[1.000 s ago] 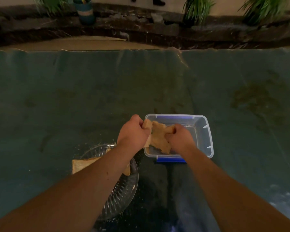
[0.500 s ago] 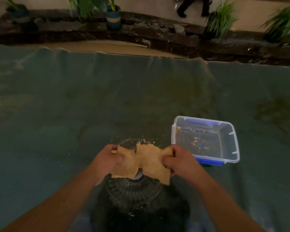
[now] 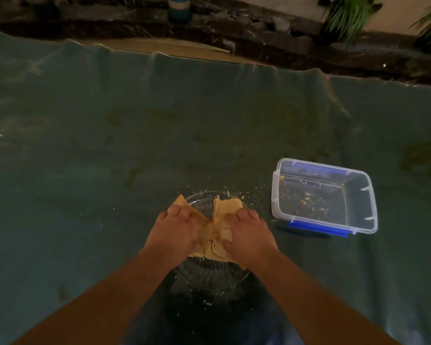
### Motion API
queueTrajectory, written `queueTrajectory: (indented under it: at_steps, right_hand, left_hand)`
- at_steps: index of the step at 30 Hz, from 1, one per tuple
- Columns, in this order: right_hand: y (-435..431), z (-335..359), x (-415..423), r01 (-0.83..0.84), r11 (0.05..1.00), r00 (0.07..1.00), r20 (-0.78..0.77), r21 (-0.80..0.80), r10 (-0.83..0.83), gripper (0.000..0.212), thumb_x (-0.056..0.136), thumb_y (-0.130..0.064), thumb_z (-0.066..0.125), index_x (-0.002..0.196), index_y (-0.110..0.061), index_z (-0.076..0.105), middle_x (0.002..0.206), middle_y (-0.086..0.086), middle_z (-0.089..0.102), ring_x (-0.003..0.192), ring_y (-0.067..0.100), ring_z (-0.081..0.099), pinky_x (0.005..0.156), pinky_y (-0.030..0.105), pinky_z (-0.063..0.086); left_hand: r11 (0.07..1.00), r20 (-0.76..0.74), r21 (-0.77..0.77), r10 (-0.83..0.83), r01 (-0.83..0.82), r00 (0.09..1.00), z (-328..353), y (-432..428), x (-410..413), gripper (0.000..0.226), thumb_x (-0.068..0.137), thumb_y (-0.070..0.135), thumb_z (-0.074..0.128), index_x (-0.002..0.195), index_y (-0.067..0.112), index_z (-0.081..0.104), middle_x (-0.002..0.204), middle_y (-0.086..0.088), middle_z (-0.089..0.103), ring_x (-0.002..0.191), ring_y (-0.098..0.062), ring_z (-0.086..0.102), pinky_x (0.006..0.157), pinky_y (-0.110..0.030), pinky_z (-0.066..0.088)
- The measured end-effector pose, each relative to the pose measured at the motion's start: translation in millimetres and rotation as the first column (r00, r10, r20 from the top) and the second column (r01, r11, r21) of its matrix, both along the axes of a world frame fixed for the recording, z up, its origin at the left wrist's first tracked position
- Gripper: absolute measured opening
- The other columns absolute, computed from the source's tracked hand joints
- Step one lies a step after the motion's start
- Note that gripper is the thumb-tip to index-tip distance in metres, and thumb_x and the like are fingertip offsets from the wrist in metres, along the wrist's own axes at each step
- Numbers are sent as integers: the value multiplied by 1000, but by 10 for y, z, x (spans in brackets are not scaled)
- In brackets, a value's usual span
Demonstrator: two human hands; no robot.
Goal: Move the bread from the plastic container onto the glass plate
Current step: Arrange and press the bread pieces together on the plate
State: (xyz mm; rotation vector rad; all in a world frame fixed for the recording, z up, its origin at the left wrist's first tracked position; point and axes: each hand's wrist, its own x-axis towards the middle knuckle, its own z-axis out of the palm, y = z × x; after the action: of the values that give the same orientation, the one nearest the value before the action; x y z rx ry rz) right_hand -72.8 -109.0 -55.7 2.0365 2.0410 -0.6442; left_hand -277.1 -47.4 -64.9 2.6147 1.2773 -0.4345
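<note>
Torn slices of toasted bread (image 3: pixel 224 207) lie on the round glass plate (image 3: pixel 210 276) in front of me. My left hand (image 3: pixel 176 231) presses down on the left pieces and my right hand (image 3: pixel 246 232) on the right pieces, fingers on the bread. The clear plastic container (image 3: pixel 358 207) with blue clips stands to the right of the plate and holds only crumbs.
A dark green cloth (image 3: pixel 110 145) covers the table. Crumbs are scattered around the plate. Beyond the far edge lie a stone border, a blue pot (image 3: pixel 179 8) and green plants (image 3: pixel 346 16).
Both hands carried the bread out of the container, leftward over the plate, then lowered it onto the glass. The container now holds only crumbs.
</note>
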Motion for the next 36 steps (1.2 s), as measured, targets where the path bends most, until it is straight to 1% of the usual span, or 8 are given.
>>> queueTrajectory:
  at_steps: [6, 11, 14, 22, 26, 29, 32, 36]
  right_hand:
    - [146, -63, 6, -44, 999, 998, -33, 1, 44, 33, 95, -38, 60, 124, -21, 59, 122, 8, 62, 117, 30, 54, 100, 48, 47]
    - [174, -47, 122, -30, 985, 966, -258, -171, -15, 26, 96, -24, 59, 120, -32, 61, 101, -3, 68, 83, 15, 57, 68, 31, 50]
    - [109, -72, 129, -90, 955, 954, -300, -281, 2, 30, 95, -21, 60, 124, -28, 66, 107, -3, 65, 89, 15, 55, 69, 30, 44]
    - [-199, -77, 31, -160, 980, 980, -103, 115, 172, 42, 95, -43, 41, 128, -23, 58, 119, 5, 58, 110, 26, 49, 96, 47, 47]
    - [-194, -153, 50, -161, 986, 982, -90, 37, 164, 48, 100, -30, 42, 147, -23, 47, 151, 12, 46, 140, 35, 36, 116, 53, 34]
    - [-140, -197, 75, -97, 995, 994, -39, 21, 98, 53, 99, -26, 44, 152, -21, 41, 160, 14, 37, 148, 36, 27, 120, 53, 27]
    - [-94, -189, 36, -59, 998, 998, 5, 27, 59, 51, 97, -27, 44, 148, -19, 45, 157, 15, 40, 147, 36, 29, 119, 52, 28]
    - [-146, -115, 4, -50, 990, 998, -40, 133, 56, 43, 96, -32, 44, 136, -19, 52, 133, 10, 54, 124, 33, 47, 105, 49, 42]
  left_hand:
    - [999, 61, 48, -16, 13, 998, -50, 88, 31, 46, 87, 49, 69, 122, 23, 54, 125, -2, 65, 115, -24, 55, 94, -43, 49]
    - [878, 237, -412, 363, -245, 901, -56, 169, -83, 33, 85, 36, 77, 112, 42, 57, 105, 13, 70, 93, -12, 65, 75, -33, 52]
    - [860, 109, -471, 277, -196, 955, -104, 102, -159, 25, 86, 35, 76, 109, 38, 64, 107, 13, 69, 92, -8, 60, 73, -29, 47]
    - [972, 116, 95, -227, 217, 967, -80, -130, -198, 48, 85, 53, 58, 120, 20, 63, 118, -6, 64, 108, -29, 55, 88, -48, 54]
    - [991, 100, -36, -127, 131, 987, -177, -140, -152, 63, 97, 50, 45, 152, 19, 39, 157, -11, 44, 146, -34, 30, 119, -52, 26]
    - [995, 85, -93, -15, 23, 996, -234, -161, -45, 71, 98, 55, 34, 160, 22, 18, 167, -11, 25, 153, -33, 12, 123, -50, 10]
    - [994, 90, -86, 75, -67, 993, -235, -200, 96, 74, 95, 59, 32, 158, 21, 23, 166, -12, 27, 151, -33, 17, 123, -51, 15]
    - [998, 231, 32, 44, -53, 972, -161, -198, 96, 57, 95, 55, 40, 136, 18, 53, 138, -10, 56, 124, -32, 49, 104, -52, 45]
